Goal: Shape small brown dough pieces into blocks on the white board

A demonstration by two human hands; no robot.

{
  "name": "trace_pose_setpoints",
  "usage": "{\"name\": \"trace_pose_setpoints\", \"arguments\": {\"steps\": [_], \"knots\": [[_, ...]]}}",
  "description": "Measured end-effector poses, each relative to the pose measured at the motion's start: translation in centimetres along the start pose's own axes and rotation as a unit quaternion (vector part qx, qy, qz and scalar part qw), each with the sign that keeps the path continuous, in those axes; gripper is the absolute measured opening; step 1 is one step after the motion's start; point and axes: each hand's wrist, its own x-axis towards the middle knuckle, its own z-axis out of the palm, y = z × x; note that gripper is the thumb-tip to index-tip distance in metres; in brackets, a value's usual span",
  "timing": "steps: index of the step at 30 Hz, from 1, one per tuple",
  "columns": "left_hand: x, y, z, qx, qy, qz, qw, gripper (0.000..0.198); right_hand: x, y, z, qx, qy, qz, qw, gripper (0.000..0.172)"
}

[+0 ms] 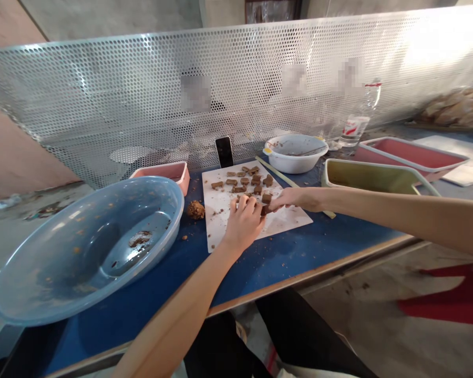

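Note:
Above the white board [216, 231], my left hand [244, 220] is closed, its fingers curled down near the board's front middle. What lies beneath those fingers is hidden. My right hand [287, 199] reaches in from the right with its fingers pressed together on a dark brown piece [265, 209], which meets the left fingertips. Just beyond the hands lies a small brown block [266, 198]. Several short brown molded pieces [240, 181] are spread over the far half of the board, with crumbs among them. A rough brown lump [196, 210] sits beside the board's left edge.
A large blue basin [82, 294] stands at the left, a pink tray [185, 176] behind it. A phone [224, 152] leans on the perforated metal screen [150, 105]. To the right are a white basin [295, 164], a light strip [278, 173], a green tray [378, 166] and a bottle [355, 126].

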Motion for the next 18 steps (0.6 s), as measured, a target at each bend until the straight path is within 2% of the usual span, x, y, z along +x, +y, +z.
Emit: {"name": "trace_pose_setpoints", "arguments": {"steps": [3, 11, 18], "knots": [[0.1, 0.1, -0.1, 0.002, -0.002, 0.008, 1.0, 0.019, 0.1, 0.7, -0.2, 0.034, -0.054, 0.011, 0.998, 0.027], [0.1, 0.2, -0.3, -0.001, -0.01, 0.02, 1.0, 0.017, 0.4, 2.1, 0.3, -0.086, 0.012, 0.007, 0.996, 0.027], [0.2, 0.1, -0.5, -0.004, -0.021, 0.032, 0.999, 0.017, 0.6, 2.5, 0.8, -0.174, 0.027, 0.002, 0.984, 0.035]]}}
